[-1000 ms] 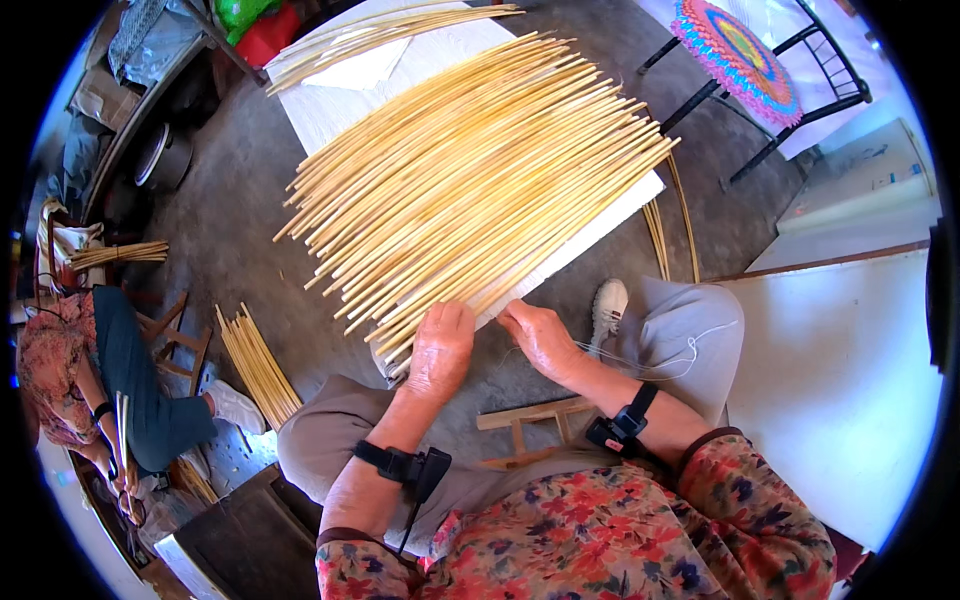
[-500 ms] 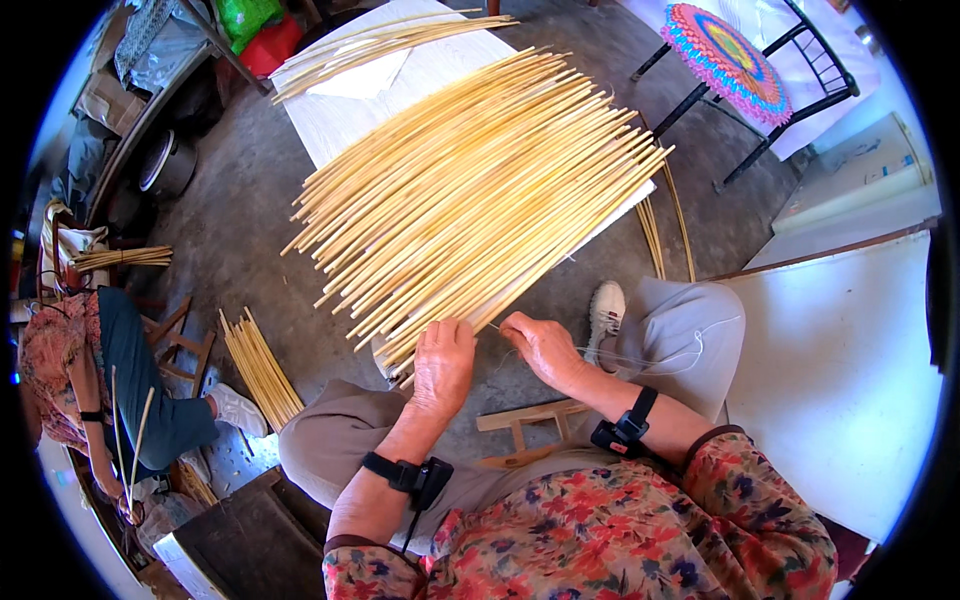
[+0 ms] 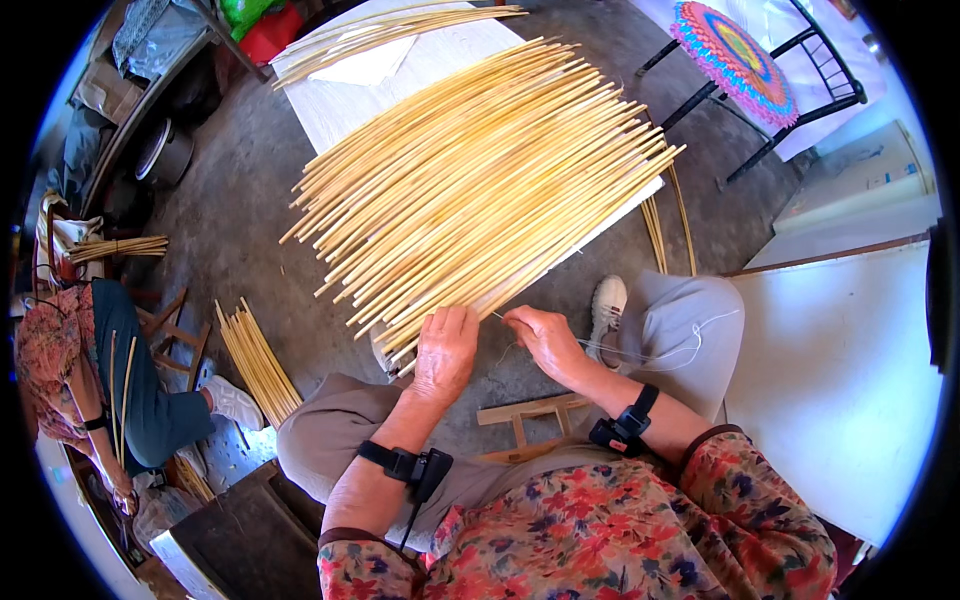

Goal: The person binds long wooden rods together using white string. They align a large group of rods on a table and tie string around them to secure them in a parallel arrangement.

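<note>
A wide layer of straw-yellow stalks (image 3: 470, 170) lies side by side across a pale board (image 3: 320, 110) in front of me. My left hand (image 3: 447, 345) is closed over the nearest stalks at the layer's front edge, its fingertips out of sight. Just to its right, my right hand (image 3: 543, 340) pinches something thin at the fingertips, by a white thread (image 3: 655, 357). This thread trails past my right wrist and loops over my right knee. A short thin line spans the gap between the right fingertips and the stalks; whether it is thread or a needle is unclear.
A co-worker's hand (image 3: 122, 495) is at the lower left, near two upright stalks. A stalk bundle (image 3: 255, 360) stands beside my left knee. Beneath me is a wooden frame (image 3: 530, 415). A chair with a colourful round cover (image 3: 735, 62) stands far right, a white panel (image 3: 830, 380) nearer.
The view has shifted slightly. Both my hands keep nearly the same places by the front stalks. At the left, the co-worker's two stalks have swung and now stand nearly parallel.
</note>
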Motion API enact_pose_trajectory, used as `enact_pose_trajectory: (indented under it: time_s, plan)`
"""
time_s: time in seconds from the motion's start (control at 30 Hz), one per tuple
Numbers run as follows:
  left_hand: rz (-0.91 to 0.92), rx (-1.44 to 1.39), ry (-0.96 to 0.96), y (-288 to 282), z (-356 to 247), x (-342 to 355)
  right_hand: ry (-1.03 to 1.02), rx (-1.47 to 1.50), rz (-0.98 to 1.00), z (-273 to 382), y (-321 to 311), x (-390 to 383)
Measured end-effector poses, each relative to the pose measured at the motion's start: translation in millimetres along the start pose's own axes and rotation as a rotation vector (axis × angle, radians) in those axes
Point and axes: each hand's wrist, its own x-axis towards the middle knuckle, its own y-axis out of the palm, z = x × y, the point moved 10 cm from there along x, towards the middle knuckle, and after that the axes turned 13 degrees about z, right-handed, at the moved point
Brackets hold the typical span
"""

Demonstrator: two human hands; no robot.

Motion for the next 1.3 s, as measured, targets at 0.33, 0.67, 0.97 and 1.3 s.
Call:
enact_pose_trajectory:
  time_s: [0.33, 0.67, 0.97, 1.3]
  plan:
    - [-0.012, -0.079, 0.081, -5.2, -6.5, 1.7, -0.039, 0.070, -0.013, -10.6, 2.2, -2.0]
    - [0.016, -0.136, 0.090, -8.2, -5.9, 2.9, -0.048, 0.076, -0.027, -7.0, 2.6, 0.6]
    - [0.033, -0.128, 0.095, -5.3, -6.5, 2.2, -0.031, 0.126, -0.045, -11.0, 5.9, 4.6]
    - [-0.016, -0.062, 0.132, -6.6, -11.6, 2.2, 0.111, 0.120, 0.008, -14.5, 6.6, 6.6]
